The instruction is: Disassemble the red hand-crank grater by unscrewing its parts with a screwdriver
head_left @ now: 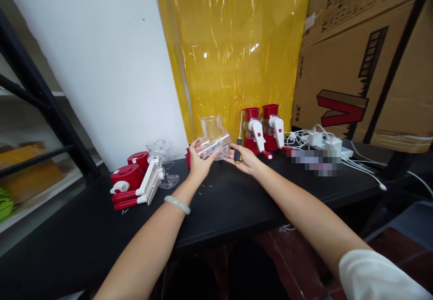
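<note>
My left hand [199, 162] grips a clear plastic grater housing [213, 133] by its lower left side, thumb across the front. The housing has an upright hopper and is held up over the black table [223, 205]. A screwdriver [239, 144] with a black and yellow handle points upward in my right hand [249, 160]. The fingertips of that hand also reach the housing's right side. Behind my right hand stand two red and white rotary graters with cranks, one nearer [252, 128] and one farther right [271, 126].
Red grater parts [126, 178], white cranks with red handles [150, 180] and clear pieces [165, 180] lie on the left. White cables and chargers [314, 137] are on the right beside a large cardboard box [341, 74]. A yellow plastic curtain [237, 43] hangs behind.
</note>
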A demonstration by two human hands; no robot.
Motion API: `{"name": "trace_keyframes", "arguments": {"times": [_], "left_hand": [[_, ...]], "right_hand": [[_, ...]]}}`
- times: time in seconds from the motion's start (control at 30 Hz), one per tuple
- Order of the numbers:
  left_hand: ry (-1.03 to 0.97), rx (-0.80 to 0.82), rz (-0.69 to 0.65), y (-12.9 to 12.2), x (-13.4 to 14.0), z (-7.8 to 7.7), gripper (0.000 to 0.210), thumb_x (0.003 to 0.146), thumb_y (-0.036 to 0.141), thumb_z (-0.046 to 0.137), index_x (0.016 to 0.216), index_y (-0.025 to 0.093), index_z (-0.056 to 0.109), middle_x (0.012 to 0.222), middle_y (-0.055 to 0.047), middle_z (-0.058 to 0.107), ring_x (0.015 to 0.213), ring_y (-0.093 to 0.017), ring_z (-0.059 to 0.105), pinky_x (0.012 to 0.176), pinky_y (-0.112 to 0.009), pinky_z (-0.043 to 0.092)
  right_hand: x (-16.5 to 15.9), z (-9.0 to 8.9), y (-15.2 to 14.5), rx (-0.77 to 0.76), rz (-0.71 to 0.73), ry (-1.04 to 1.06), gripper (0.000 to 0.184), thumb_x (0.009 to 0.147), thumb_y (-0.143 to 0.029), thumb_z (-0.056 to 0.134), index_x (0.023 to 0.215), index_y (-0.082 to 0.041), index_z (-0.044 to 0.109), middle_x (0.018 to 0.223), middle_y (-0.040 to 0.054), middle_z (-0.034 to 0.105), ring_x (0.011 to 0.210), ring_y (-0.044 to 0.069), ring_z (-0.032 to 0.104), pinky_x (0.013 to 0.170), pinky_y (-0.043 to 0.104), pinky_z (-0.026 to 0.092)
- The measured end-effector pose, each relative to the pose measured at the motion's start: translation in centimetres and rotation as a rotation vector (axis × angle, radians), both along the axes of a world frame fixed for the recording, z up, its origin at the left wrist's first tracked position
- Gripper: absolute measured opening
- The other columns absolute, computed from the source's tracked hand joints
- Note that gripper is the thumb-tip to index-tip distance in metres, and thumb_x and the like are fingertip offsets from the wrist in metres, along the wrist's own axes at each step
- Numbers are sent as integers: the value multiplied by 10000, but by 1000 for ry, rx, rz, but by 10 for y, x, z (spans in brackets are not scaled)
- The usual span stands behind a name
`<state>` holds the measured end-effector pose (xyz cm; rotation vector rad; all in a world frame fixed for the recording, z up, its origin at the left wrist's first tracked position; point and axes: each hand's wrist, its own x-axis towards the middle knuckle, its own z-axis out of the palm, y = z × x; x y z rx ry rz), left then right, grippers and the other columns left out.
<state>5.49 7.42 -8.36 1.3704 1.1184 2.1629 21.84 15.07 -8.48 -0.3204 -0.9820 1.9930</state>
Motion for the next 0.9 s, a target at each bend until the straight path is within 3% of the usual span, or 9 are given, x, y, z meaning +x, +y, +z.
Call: {"name": "trace_keyframes", "arguments": {"times": [0.1,0.33,0.43,0.5,0.63,0.77,0.9], "left_hand": [[-31,52,27,2,1,-2,875,549,184,918,1277,239,435,1211,-103,596,1120,-224,638,1039,-416,464],[-91,19,-76,-1,2,0,895,525,152,929,1304,248,499,1190,-89,646,1128,-230,652,1045,-398,468],[-237,41,-87,-3,8,2,937,525,139,930,1340,264,486,1208,-75,656,1134,-230,657,1036,-406,481],[-346,40,-83,-5,12,3,814,549,160,925,1264,229,543,1176,-76,675,1089,-227,678,1005,-411,506],[-435,18,-238,-11,17,5,487,633,197,886,1049,162,634,1066,-80,720,1011,-202,705,954,-347,529],[-584,-43,-373,-15,15,4,547,670,149,859,1134,262,594,1066,-11,735,930,-152,720,866,-282,549],[-532,-85,-467,-16,15,2,472,709,139,826,1121,232,616,1040,-28,742,946,-153,720,892,-276,543]], "right_hand": [[-3,1,-3,-45,-43,28,213,911,-192,549,1120,-169,514,1034,142,697,989,234,722,892,442,599],[-8,3,-15,12,44,57,155,898,-202,565,1050,-179,547,995,114,716,1051,259,709,950,481,571],[-10,2,-22,19,42,61,153,904,-190,562,1057,-184,557,1038,104,722,1068,253,702,973,521,551],[-11,1,-26,34,52,56,165,899,-192,584,1063,-186,565,1068,105,722,1083,254,694,981,547,541],[-13,-1,-30,71,62,52,187,881,-201,640,1058,-177,585,1092,112,720,1087,245,689,998,540,533],[-14,-4,-31,108,71,40,195,873,-228,673,1039,-171,588,1080,116,721,1086,246,690,995,523,538],[-19,-8,-31,170,43,0,235,855,-292,705,1021,-182,582,1052,114,718,1037,244,706,941,497,569]]}}
